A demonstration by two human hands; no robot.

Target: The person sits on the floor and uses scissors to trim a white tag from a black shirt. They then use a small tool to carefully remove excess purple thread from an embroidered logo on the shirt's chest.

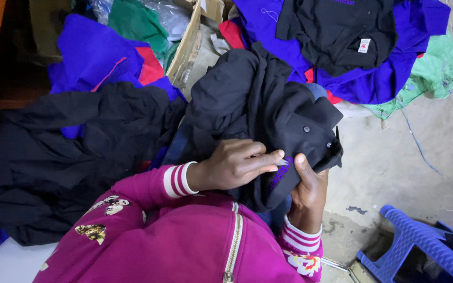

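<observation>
Head view: on my lap lies the black shirt (258, 105). My left hand (232, 166) pinches a small blade (281, 162) at the purple embroidery (280, 173); my right hand (308, 186) clamps the fabric edge. A slip could cut the cloth.

the black collared shirt (268, 110) lies on your lap, the heap of black cloth (64, 152) left of it, the blue plastic stool (415, 246) at right, the cardboard box (190, 42) behind.

Bare floor (394, 157) right; garment piles (79, 136) crowd left, blue stool (415, 246) lower right.
</observation>
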